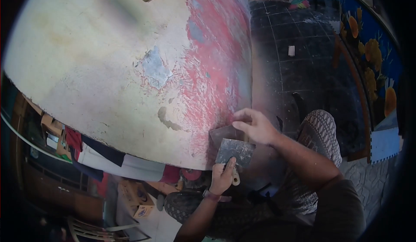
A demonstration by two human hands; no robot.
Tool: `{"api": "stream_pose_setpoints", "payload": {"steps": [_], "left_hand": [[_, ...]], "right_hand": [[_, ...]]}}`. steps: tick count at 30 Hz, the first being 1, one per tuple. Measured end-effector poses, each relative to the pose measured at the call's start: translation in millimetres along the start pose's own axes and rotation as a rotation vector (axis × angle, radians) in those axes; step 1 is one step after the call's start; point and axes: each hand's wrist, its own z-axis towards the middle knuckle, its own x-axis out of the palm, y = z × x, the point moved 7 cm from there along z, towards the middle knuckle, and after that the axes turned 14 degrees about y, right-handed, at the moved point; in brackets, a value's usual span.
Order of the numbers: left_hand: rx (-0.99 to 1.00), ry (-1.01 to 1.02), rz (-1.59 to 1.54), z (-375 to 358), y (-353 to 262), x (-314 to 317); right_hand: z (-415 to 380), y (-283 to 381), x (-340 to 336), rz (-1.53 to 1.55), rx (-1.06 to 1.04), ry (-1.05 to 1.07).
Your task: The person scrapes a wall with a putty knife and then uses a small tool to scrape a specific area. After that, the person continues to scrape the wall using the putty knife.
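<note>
The left hand [222, 179] is closed around the pale handle of a flat scraper with a rectangular grey metal blade [235, 151]; its thumb lies along the lower part of the blade. The scraper is thus in the left hand, just below and to the left of the right hand [260, 129]. The right hand has bent fingers beside a thin dark grey-brown flat piece [220, 134], which is partly behind the blade; I cannot tell whether the fingers are clamped on it. Both hands are near the lower edge of a large cream-coloured surface with worn red paint [112, 75]. A small white block [291, 50] lies well apart, on the black tiled floor [303, 77].
</note>
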Motion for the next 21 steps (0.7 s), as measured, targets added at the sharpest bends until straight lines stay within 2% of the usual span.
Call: {"api": "stream_pose_setpoints", "payload": {"steps": [4, 6, 10, 11, 13, 15, 18, 20, 21], "left_hand": [[0.15, -0.032, 0.22, 6.3, -30.4, 12.3], [0.25, -0.033, 0.348, 8.4, -36.6, 13.7], [0.031, 0.034, 0.14, 9.6, -23.2, 0.4], [-0.01, 0.048, 0.13, 10.0, -20.6, -5.3], [0.059, 0.022, 0.104, 13.4, -29.4, -8.9], [0.276, -0.061, 0.068, 14.7, -64.9, -1.0], [0.194, 0.049, 0.015, 14.2, -53.6, -6.5], [0.329, 0.162, 0.343, 12.0, -64.7, -5.0], [0.395, 0.215, 0.509, 9.3, -68.2, -1.6]], "right_hand": [[-10.2, 11.7, 11.8, 0.05, 0.187, 0.071], [-8.9, 14.6, 21.0, 0.205, 0.185, 0.108], [-1.0, 27.4, 19.5, 0.488, 0.157, 0.282], [0.6, 26.5, 15.0, 0.528, 0.135, 0.224], [4.7, 25.3, 5.1, 0.601, 0.092, 0.104], [7.2, 37.6, -8.5, 0.784, -0.005, -0.065], [11.2, 40.8, -25.3, 0.946, -0.077, -0.263], [10.0, 43.9, -28.1, 0.997, -0.043, -0.363], [11.6, 44.5, -25.6, 0.949, -0.047, -0.335]]}}
